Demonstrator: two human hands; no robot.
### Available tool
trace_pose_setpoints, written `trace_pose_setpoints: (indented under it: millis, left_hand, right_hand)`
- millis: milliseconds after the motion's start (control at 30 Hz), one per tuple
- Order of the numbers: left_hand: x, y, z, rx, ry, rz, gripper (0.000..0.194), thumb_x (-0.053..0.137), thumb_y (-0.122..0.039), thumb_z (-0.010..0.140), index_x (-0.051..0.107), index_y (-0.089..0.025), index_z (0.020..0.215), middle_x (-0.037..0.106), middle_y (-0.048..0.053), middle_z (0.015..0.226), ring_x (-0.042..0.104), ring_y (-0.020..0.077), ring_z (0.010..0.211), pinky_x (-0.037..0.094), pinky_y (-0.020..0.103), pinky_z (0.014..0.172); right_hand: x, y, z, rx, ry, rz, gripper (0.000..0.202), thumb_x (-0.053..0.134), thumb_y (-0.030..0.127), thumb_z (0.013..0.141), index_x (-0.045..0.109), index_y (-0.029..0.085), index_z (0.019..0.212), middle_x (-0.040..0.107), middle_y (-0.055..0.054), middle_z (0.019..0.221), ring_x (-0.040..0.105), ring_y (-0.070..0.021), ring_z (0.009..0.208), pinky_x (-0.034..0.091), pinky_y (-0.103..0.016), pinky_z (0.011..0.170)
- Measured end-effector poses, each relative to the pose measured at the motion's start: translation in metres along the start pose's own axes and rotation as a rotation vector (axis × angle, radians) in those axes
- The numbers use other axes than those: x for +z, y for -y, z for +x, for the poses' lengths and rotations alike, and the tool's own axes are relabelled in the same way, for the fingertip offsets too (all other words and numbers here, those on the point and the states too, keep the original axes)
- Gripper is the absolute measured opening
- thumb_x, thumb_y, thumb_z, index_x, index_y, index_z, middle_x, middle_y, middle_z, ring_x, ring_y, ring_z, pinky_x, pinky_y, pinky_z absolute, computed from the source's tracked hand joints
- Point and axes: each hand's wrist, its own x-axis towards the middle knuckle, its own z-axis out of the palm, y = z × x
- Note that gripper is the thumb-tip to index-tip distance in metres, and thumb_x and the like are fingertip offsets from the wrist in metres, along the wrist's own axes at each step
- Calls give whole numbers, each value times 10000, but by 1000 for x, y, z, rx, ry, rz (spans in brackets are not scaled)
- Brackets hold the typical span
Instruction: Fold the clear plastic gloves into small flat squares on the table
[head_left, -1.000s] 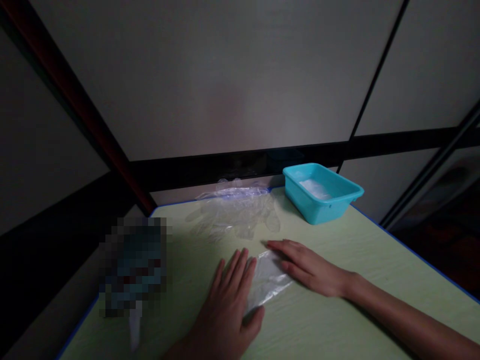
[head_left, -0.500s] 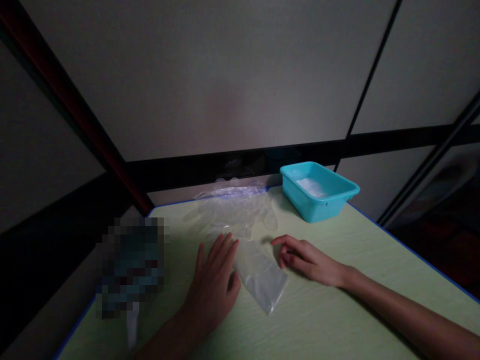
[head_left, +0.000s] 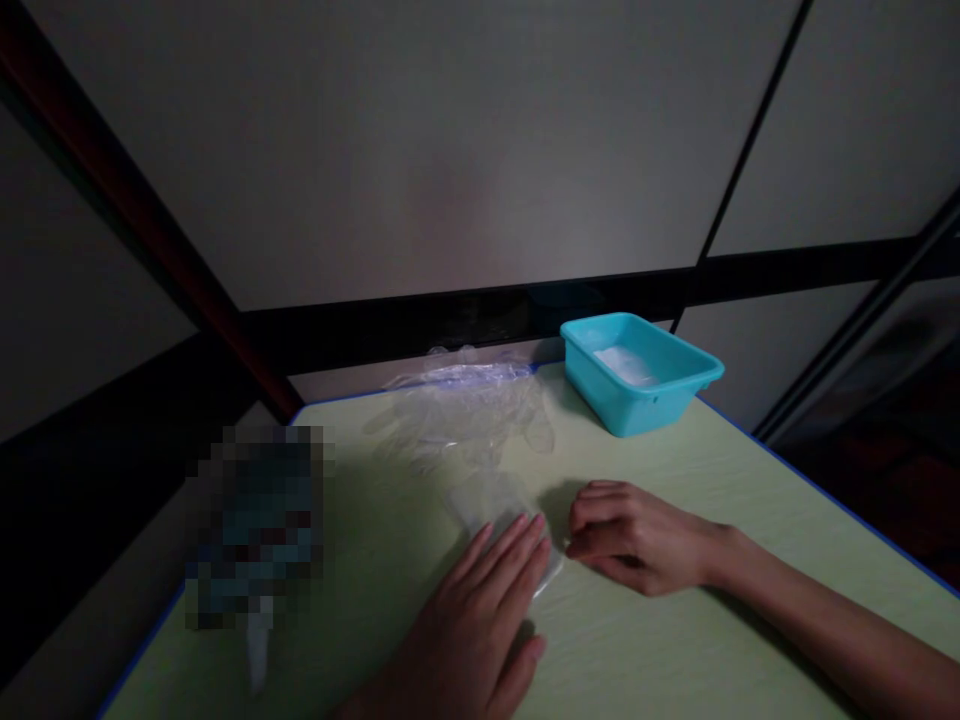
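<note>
A small clear plastic bag [head_left: 491,492] lies flat on the green table, partly hidden under my left hand [head_left: 491,600]. The fingers of that hand are stretched out and rest on the bag's lower part. Just right of the bag is my right hand [head_left: 637,537], its fingers curled in and the fingertips near the bag's right edge. Whether those fingers pinch anything is too small to tell. Beyond the bag, a heap of clear plastic gloves [head_left: 480,410] spreads toward the table's far edge.
A turquoise basket [head_left: 637,410] with something white inside stands at the back right. On the left is a blurred, pixelated object [head_left: 259,530] with a pale strip below it. A cabinet wall [head_left: 465,150] rises behind the table [head_left: 712,650].
My left hand has moved right and onto the bag. The right hand's fingers have curled in, and it has shifted slightly right and nearer to me.
</note>
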Motion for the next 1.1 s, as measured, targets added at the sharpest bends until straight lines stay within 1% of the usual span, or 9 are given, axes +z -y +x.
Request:
trace_pose_setpoints:
  millis: [133,200,367,600,767,867,933,1033,1100]
  left_hand:
    - [-3,5,1,-3,77,-24,647,511,-192,779,256,-167,1372,236,57,1439,236,227,1305,237,408,1063]
    - [-3,6,2,-14,97,-28,641,522,-200,776,274,-165,1366,241,58,1437,234,225,1306,236,409,1062]
    - [0,6,0,-30,81,-49,663,502,-212,795,207,-201,1388,219,46,1445,226,230,1308,236,425,1057]
    - [4,6,0,-57,115,-28,720,531,-268,790,158,-176,1399,159,66,1461,159,235,1326,208,431,1066]
    - [4,8,-1,-91,78,-9,735,523,-272,789,138,-131,1400,133,92,1466,131,232,1331,196,415,1073]
    - [4,9,-1,-77,101,-10,732,542,-294,783,172,-133,1393,147,93,1465,146,236,1329,198,397,1074]
    - [3,10,-2,-61,121,-11,733,554,-327,781,189,-141,1389,156,91,1464,155,239,1327,203,399,1071]
    - [2,11,-1,-45,130,-11,742,577,-354,774,206,-158,1386,165,89,1463,154,251,1326,198,419,1070]
    - [2,11,-1,-37,137,-16,747,594,-357,767,216,-174,1385,166,88,1462,146,260,1327,190,433,1069]
  right_hand:
    - [2,-1,-1,-5,33,2,248,398,131,815,605,152,950,559,-73,783,491,-183,758,368,-322,714]
    - [2,-1,0,8,46,12,265,404,112,789,613,155,946,563,-71,780,493,-185,758,373,-324,717]
    - [3,-1,1,9,52,55,299,406,84,755,628,153,941,570,-64,762,503,-179,749,394,-320,727]
    - [3,0,3,10,56,62,285,406,74,739,627,151,902,560,-58,727,494,-176,721,393,-311,702]
    - [5,1,2,-19,-24,52,276,371,101,770,616,137,892,539,-66,718,482,-178,702,381,-311,663]
    - [5,4,2,-37,-71,19,267,365,135,826,599,132,954,547,-77,774,483,-178,717,371,-315,653]
    - [6,5,3,-53,-56,-52,255,364,162,869,595,132,971,554,-77,794,480,-177,719,359,-316,640]
    - [8,7,6,-59,-10,-174,275,345,183,918,614,129,891,552,-52,740,466,-159,668,338,-306,606]
    - [9,7,7,-53,-4,-226,302,340,187,935,619,134,831,547,-34,703,458,-148,644,330,-299,592]
